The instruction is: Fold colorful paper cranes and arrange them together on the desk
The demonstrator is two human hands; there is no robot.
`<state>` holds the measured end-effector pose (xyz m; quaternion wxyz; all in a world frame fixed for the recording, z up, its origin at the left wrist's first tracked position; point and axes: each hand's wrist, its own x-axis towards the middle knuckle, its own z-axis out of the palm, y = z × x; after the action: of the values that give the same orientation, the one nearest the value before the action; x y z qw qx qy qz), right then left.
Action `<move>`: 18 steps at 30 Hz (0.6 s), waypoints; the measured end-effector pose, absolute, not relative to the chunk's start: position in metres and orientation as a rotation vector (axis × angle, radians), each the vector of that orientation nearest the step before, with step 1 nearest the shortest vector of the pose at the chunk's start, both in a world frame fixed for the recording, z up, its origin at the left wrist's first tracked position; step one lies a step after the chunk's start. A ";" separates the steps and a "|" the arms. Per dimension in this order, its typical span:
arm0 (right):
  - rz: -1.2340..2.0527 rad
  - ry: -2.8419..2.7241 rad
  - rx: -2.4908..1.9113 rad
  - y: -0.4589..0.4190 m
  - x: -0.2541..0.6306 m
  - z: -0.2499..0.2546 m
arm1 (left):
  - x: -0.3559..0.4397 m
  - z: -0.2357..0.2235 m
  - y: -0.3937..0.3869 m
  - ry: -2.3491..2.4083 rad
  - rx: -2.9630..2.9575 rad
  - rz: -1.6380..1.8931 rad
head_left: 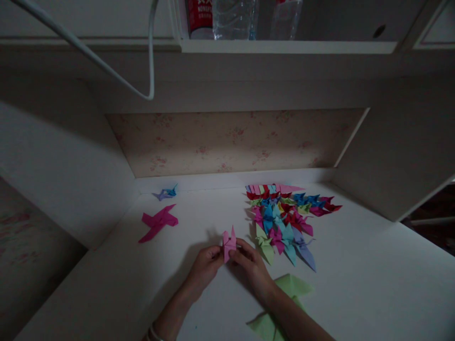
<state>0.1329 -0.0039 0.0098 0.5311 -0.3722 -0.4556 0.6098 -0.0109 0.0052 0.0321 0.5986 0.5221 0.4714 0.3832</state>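
A small pink origami piece (229, 245), folded with two upright points, is held between my two hands above the white desk. My left hand (208, 263) grips its left edge, fingers curled in. From the other side, my right hand (251, 265) pinches it with the thumb across the front. Right of my hands lie rows of folded paper cranes (284, 225) in red, blue, green, pink and purple. Under my right forearm sits light green paper (293, 285), partly hidden by the arm.
At the left lie a magenta pinwheel-like folded paper (160, 222) and two small blue and purple cranes (170, 191). Cabinet walls flank the desk (106, 289). Overhead, a white cable (117, 78) hangs before a shelf (284, 46) with clear bottles (235, 19) and a red container (200, 16).
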 end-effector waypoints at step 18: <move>1.418 -1.136 -0.882 -0.002 0.133 0.005 | -0.009 0.032 0.005 1.117 1.170 0.857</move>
<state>0.1330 -0.0016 0.0054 0.5322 -0.3696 -0.4762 0.5944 -0.0093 0.0050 0.0320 0.6096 0.5068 0.4836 0.3712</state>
